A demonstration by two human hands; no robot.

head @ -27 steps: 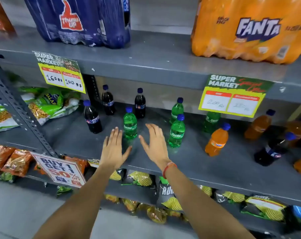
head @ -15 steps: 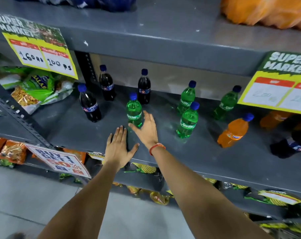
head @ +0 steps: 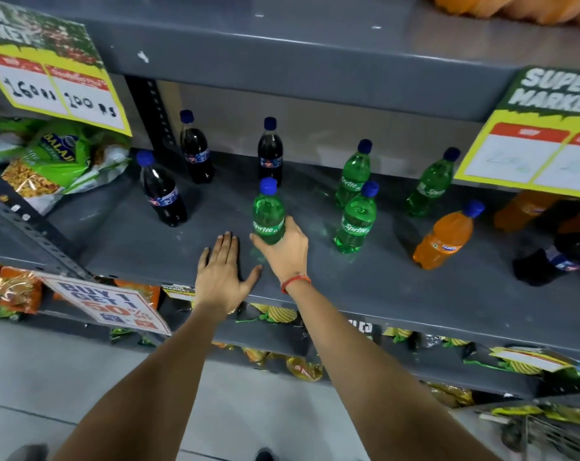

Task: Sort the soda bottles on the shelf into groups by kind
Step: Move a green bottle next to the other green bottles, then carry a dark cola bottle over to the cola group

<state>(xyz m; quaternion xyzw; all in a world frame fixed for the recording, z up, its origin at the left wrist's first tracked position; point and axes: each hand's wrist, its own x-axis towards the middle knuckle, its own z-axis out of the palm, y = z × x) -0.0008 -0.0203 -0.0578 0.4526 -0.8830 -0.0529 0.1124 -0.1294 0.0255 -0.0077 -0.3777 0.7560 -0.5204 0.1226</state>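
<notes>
On the grey shelf [head: 365, 284] my right hand [head: 287, 249] is wrapped around the base of a green Sprite bottle [head: 268, 211] that stands upright. My left hand [head: 222, 274] lies flat and open on the shelf's front edge, just left of it. Three dark cola bottles [head: 164, 191] [head: 195, 149] [head: 270, 151] stand to the left and behind. Three more Sprite bottles [head: 356, 219] [head: 353, 174] [head: 429, 184] stand to the right. An orange Fanta bottle [head: 446, 241] stands further right, and a dark cola bottle [head: 554, 261] is at the far right.
Price signs hang from the upper shelf at left [head: 54, 84] and right [head: 527, 154], the right one hiding more orange bottles [head: 521, 209]. Snack bags [head: 56, 164] lie on the neighbouring shelf at left. A promo sign [head: 105, 304] and chip packets [head: 275, 314] sit below.
My right hand has closed around the near Sprite bottle, which it was only reaching toward before. My left hand has settled flat on the shelf edge. The view has tilted down and closer.
</notes>
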